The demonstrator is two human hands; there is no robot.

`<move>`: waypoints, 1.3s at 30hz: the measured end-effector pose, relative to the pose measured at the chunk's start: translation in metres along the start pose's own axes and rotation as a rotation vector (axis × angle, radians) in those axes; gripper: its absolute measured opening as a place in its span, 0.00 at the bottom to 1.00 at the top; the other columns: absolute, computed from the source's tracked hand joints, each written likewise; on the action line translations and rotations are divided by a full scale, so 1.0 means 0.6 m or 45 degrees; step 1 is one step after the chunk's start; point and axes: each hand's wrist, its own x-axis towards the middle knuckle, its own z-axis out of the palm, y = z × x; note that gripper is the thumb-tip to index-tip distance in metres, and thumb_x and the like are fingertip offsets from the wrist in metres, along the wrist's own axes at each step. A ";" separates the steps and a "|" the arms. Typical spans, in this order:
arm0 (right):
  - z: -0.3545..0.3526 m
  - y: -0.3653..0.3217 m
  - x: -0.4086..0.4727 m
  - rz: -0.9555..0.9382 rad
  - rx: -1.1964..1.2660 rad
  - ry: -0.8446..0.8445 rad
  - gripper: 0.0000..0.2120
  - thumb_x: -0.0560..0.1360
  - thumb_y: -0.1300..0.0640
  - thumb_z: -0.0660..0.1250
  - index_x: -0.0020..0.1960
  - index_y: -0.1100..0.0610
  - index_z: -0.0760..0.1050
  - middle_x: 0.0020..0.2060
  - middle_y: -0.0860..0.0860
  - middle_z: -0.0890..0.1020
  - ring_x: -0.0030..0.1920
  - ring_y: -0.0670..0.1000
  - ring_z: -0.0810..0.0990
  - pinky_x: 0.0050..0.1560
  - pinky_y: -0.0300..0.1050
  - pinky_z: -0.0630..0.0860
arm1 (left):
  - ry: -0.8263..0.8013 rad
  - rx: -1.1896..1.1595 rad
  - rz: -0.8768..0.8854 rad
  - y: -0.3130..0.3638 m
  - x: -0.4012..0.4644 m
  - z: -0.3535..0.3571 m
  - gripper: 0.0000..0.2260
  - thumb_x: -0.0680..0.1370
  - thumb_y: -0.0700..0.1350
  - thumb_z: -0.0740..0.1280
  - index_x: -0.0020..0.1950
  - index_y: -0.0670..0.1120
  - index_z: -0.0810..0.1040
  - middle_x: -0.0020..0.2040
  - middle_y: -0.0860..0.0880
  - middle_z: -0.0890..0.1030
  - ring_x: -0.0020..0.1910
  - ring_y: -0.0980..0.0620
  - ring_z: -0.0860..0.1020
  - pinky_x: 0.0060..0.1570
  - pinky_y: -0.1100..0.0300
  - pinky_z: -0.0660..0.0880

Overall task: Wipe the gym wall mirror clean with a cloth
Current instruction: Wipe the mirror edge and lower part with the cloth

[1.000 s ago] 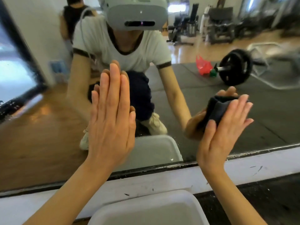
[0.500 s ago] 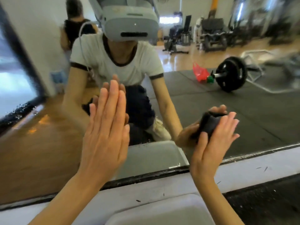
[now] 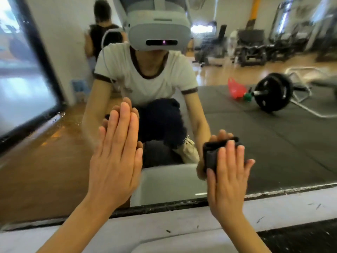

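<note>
Glossy mirror (image 3: pixel 273 143); hand (image 3: pixel 228 177) presses seemingly soft cloth (image 3: pixel 212 155).

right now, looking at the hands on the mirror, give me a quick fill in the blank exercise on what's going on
1. The right hand presses a dark ____ against the mirror.
2. The left hand rests flat on the glass with its fingers ____.
3. Reflected on the black floor mat, beside a red bag, lies a ____.
4. Below the mirror's lower edge stands a white ____.

Missing words: cloth; straight; barbell; tub
</note>
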 end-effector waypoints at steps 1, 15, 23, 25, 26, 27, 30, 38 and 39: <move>-0.013 0.019 0.007 0.211 0.068 0.028 0.27 0.86 0.53 0.48 0.82 0.53 0.44 0.81 0.46 0.42 0.81 0.51 0.41 0.79 0.54 0.37 | 0.009 0.003 -0.005 0.000 0.000 0.002 0.31 0.83 0.44 0.53 0.82 0.43 0.40 0.82 0.49 0.37 0.82 0.49 0.40 0.80 0.53 0.40; -0.003 -0.055 0.058 -0.176 -0.002 -0.006 0.26 0.86 0.53 0.49 0.82 0.53 0.46 0.82 0.48 0.43 0.81 0.51 0.44 0.80 0.55 0.39 | 0.042 -0.104 -0.015 -0.040 -0.024 -0.027 0.31 0.82 0.42 0.52 0.83 0.45 0.43 0.83 0.52 0.39 0.82 0.50 0.41 0.80 0.51 0.41; 0.016 -0.175 0.090 0.068 0.078 -0.067 0.38 0.77 0.49 0.56 0.82 0.56 0.44 0.81 0.52 0.41 0.80 0.51 0.36 0.79 0.53 0.35 | 0.056 -0.030 -0.217 -0.105 -0.054 -0.038 0.28 0.85 0.49 0.48 0.83 0.48 0.39 0.82 0.53 0.36 0.81 0.50 0.39 0.80 0.50 0.38; 0.024 -0.225 0.086 -0.311 0.039 -0.157 0.37 0.82 0.49 0.55 0.82 0.57 0.38 0.82 0.52 0.41 0.81 0.52 0.39 0.79 0.55 0.36 | 0.084 -0.005 -0.170 -0.103 -0.050 -0.039 0.28 0.86 0.49 0.48 0.83 0.45 0.40 0.82 0.52 0.36 0.81 0.50 0.39 0.79 0.52 0.37; 0.025 -0.224 0.087 -0.435 0.004 -0.162 0.35 0.84 0.50 0.54 0.82 0.57 0.39 0.82 0.51 0.43 0.81 0.52 0.40 0.79 0.55 0.39 | 0.089 0.005 -0.160 -0.104 -0.049 -0.042 0.28 0.86 0.49 0.48 0.83 0.45 0.40 0.82 0.52 0.36 0.81 0.50 0.39 0.79 0.52 0.38; 0.025 -0.208 0.090 -0.511 -0.021 -0.137 0.33 0.84 0.52 0.55 0.82 0.56 0.40 0.82 0.50 0.45 0.81 0.51 0.42 0.79 0.55 0.40 | 0.090 0.008 -0.153 -0.107 -0.051 -0.041 0.28 0.86 0.48 0.48 0.82 0.44 0.40 0.82 0.51 0.36 0.82 0.50 0.39 0.79 0.52 0.38; 0.004 -0.112 0.099 -0.359 -0.024 -0.046 0.30 0.84 0.54 0.55 0.82 0.53 0.46 0.82 0.47 0.42 0.81 0.50 0.43 0.79 0.55 0.39 | 0.083 0.001 -0.161 -0.107 -0.051 -0.041 0.30 0.85 0.47 0.50 0.83 0.45 0.40 0.82 0.52 0.36 0.82 0.50 0.39 0.79 0.53 0.38; 0.010 -0.181 0.138 0.052 0.118 0.031 0.28 0.86 0.52 0.50 0.81 0.60 0.45 0.81 0.47 0.37 0.81 0.52 0.39 0.79 0.57 0.36 | 0.113 0.004 -0.155 -0.106 -0.051 -0.039 0.28 0.85 0.48 0.49 0.83 0.45 0.40 0.82 0.51 0.37 0.82 0.50 0.40 0.80 0.54 0.39; 0.019 -0.220 0.148 -0.048 0.096 0.022 0.31 0.84 0.54 0.53 0.81 0.59 0.43 0.81 0.49 0.38 0.81 0.52 0.38 0.79 0.57 0.36 | 0.109 0.001 -0.153 -0.106 -0.051 -0.039 0.30 0.85 0.47 0.51 0.83 0.45 0.40 0.82 0.51 0.37 0.82 0.50 0.40 0.80 0.54 0.39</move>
